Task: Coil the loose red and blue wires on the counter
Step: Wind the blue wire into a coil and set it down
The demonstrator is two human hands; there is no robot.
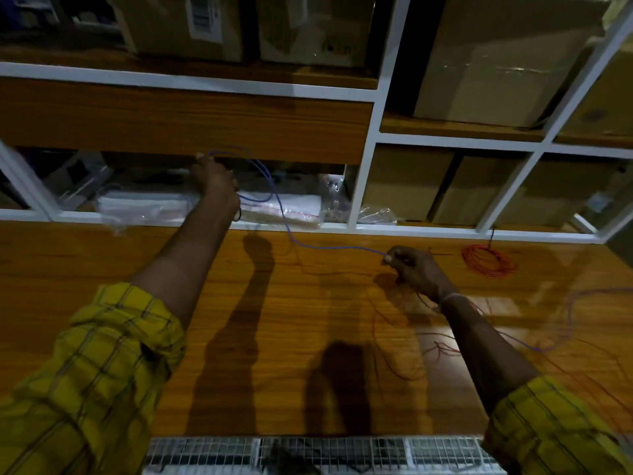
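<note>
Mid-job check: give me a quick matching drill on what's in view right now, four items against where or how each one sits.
Items:
1. blue wire
2. red coil
3. left hand
4. loose red wire

States:
A. lying wound up on the counter, far right
B. raised near the shelf, gripping loops
C. stretched between both hands
D. sprawled uncoiled on the counter beside the right arm

Pairs: 1-C, 2-A, 3-B, 4-D

loose wires [561,323] blurred and cut by right edge, box labels [205,15] unreadable
</note>
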